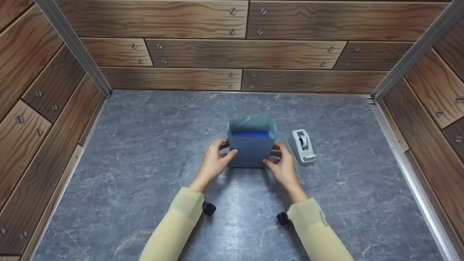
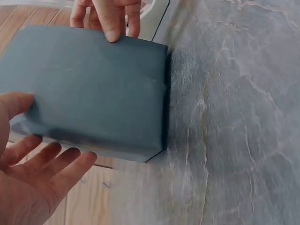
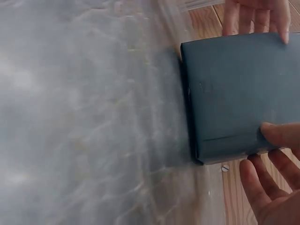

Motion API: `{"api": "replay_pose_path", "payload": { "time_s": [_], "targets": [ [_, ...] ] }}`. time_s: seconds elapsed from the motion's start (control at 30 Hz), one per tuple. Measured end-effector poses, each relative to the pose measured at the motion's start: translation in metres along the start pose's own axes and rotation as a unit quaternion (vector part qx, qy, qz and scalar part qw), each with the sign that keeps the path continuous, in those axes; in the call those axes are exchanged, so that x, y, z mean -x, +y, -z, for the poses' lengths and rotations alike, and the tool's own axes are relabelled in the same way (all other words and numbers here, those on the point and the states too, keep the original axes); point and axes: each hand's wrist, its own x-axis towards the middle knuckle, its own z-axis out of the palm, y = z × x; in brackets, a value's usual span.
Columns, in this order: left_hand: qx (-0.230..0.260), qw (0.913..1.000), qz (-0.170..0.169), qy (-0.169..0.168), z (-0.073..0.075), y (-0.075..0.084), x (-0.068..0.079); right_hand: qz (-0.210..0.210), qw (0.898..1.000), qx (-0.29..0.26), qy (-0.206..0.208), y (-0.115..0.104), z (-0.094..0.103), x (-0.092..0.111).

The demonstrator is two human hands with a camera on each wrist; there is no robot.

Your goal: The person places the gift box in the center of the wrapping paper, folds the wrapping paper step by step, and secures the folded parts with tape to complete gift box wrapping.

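Note:
A dark teal, box-shaped paper bag (image 1: 250,150) stands upright in the middle of the head view, its open top facing up. Something bright blue (image 1: 250,134) shows inside the opening; its kind is hidden. My left hand (image 1: 214,159) grips the bag's left side, thumb on the front face and fingers along the side. On the opposite side, my right hand (image 1: 284,165) holds it the same way. Both wrist views show the bag's plain front face (image 2: 93,84) and its folded bottom edge. I cannot tell whether the bottom touches the table.
A pale grey tape dispenser (image 1: 303,146) stands on the table just right of my right hand. The grey marbled tabletop (image 1: 145,145) is bordered by wood-patterned walls (image 1: 239,54) at the back and both sides, with metal posts (image 1: 409,54) at the corners.

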Motion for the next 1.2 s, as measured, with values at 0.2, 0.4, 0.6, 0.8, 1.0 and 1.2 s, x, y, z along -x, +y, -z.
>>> {"api": "replay_pose_path", "payload": {
  "time_s": [0.2,0.4,0.6,0.8,1.0,1.2],
  "targets": [
    [-0.034,0.9975,-0.058,0.021,-0.002,0.010,0.007,0.050,0.997,-0.049,0.028,-0.009,0.007,0.007],
    [-0.023,0.9924,-0.109,0.052,-0.005,0.011,0.009,0.084,0.993,-0.074,0.042,-0.045,0.011,0.012],
    [-0.028,0.9912,-0.104,0.078,-0.007,0.012,0.008,0.098,0.992,-0.062,0.047,-0.037,0.009,0.006],
    [-0.028,0.9886,-0.097,0.112,-0.011,0.013,0.007,0.092,0.992,-0.058,0.062,-0.020,0.004,-0.001],
    [-0.052,0.9855,-0.082,0.139,-0.015,0.014,0.005,0.079,0.992,-0.054,0.082,-0.020,0.000,-0.001],
    [-0.085,0.9819,-0.056,0.159,-0.017,0.016,0.003,0.046,0.993,-0.037,0.105,-0.024,-0.004,-0.002]
  ]
}}
